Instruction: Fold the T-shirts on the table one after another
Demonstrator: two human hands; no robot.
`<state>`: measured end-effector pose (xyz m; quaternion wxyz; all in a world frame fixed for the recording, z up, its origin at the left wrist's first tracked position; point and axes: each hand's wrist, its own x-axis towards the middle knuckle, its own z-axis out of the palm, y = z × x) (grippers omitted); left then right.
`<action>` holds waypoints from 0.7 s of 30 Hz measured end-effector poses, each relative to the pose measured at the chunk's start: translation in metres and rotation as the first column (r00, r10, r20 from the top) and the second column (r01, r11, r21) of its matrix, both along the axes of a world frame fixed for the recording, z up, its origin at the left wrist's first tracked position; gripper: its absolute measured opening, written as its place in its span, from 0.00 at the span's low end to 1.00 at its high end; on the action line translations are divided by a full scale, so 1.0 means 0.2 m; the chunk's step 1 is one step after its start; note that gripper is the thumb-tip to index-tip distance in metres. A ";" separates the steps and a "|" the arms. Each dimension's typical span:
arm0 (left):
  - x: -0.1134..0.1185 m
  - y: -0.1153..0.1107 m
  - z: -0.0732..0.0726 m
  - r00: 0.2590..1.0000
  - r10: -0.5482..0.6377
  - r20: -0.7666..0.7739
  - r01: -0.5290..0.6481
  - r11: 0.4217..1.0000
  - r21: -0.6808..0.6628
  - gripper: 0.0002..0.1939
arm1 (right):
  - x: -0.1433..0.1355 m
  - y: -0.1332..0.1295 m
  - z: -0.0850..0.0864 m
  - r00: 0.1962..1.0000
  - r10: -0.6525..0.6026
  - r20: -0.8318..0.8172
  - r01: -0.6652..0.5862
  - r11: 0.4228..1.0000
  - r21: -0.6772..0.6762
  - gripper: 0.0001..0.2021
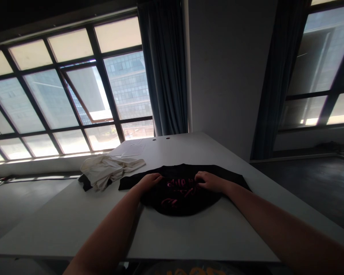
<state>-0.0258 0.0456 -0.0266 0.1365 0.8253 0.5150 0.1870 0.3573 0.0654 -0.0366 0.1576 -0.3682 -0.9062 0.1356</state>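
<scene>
Grip unclear from here: left hand (pixel 149 181), right hand (pixel 210 181) on black garment (pixel 181 195).
Uneven tugging could bunch it toward ten o'clock.

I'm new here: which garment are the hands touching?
The black garment with pink lettering, spread under the left hand and right hand; the pale garment lies crumpled farther left, untouched.

Pink lettering (pixel 182 183) on black garment (pixel 186 203): unreadable.
</scene>
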 end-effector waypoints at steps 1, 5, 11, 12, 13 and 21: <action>0.00 0.00 0.00 1.000 -0.001 -0.005 0.001 1.000 0.002 0.24 | 0.00 0.00 0.00 1.000 0.000 0.000 0.000 1.000 0.001 0.08; 0.00 0.00 0.00 1.000 0.002 -0.018 -0.002 1.000 0.004 0.24 | 0.00 0.01 -0.01 1.000 -0.006 0.000 0.006 1.000 0.003 0.08; 0.00 0.01 -0.01 1.000 -0.004 -0.009 0.004 1.000 0.009 0.24 | 0.00 0.00 0.01 1.000 0.007 -0.009 -0.007 1.000 -0.013 0.09; 0.00 0.01 -0.01 1.000 -0.006 -0.007 0.006 1.000 0.008 0.24 | 0.00 0.00 0.01 1.000 0.008 -0.010 -0.008 1.000 -0.014 0.10; 0.00 0.01 -0.01 1.000 -0.008 -0.006 0.008 1.000 0.007 0.24 | 0.00 0.00 0.01 1.000 0.006 -0.010 -0.006 1.000 -0.016 0.10; -0.01 0.02 -0.01 1.000 -0.005 -0.013 0.005 1.000 0.000 0.23 | 0.00 0.00 0.01 1.000 -0.007 0.013 0.007 1.000 -0.022 0.11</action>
